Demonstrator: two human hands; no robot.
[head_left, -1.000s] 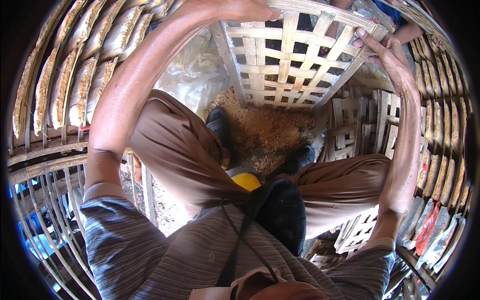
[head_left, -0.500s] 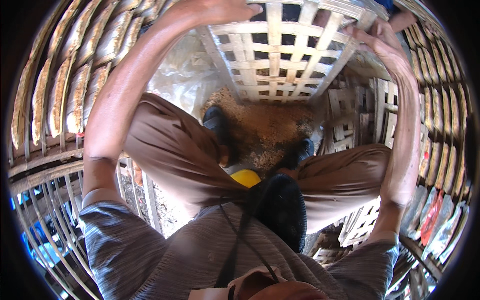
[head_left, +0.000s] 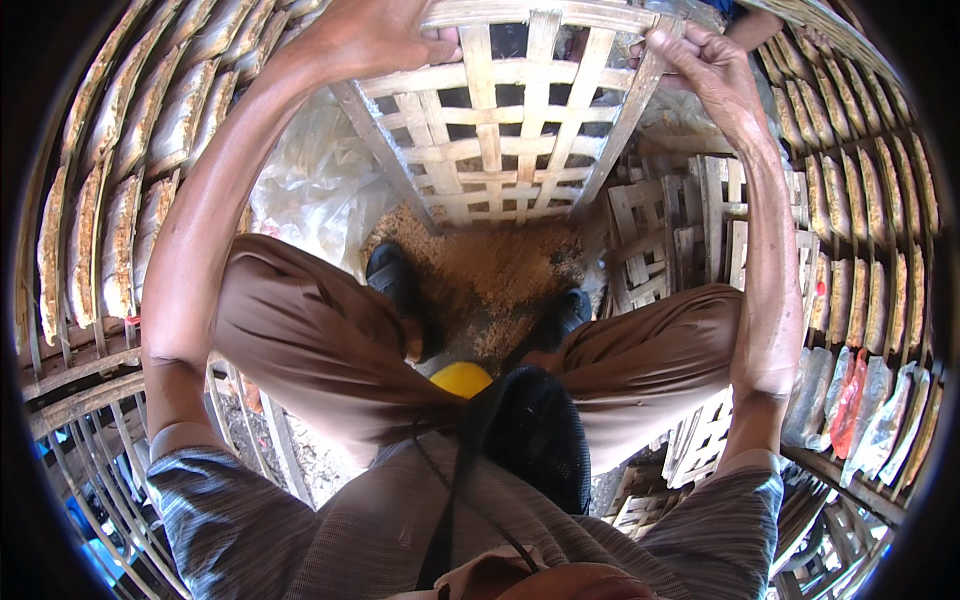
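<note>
The bamboo lattice tray [head_left: 520, 120] sits in the upper middle of the frame, and I hold it with both hands. My left hand [head_left: 375, 35] is closed around its top left edge, and my right hand [head_left: 705, 60] is closed around its top right corner. The tray is tilted, with its far rim up at the top of the frame and its near edge low, close above the brown sawdust heap [head_left: 490, 275]. Its long slats run from top to bottom of the frame. There is little open room: racks of dried fish [head_left: 130, 150] curve along the left side, stacked bamboo trays [head_left: 680, 230] stand just right of the tray, and my knees close the lower side.
</note>
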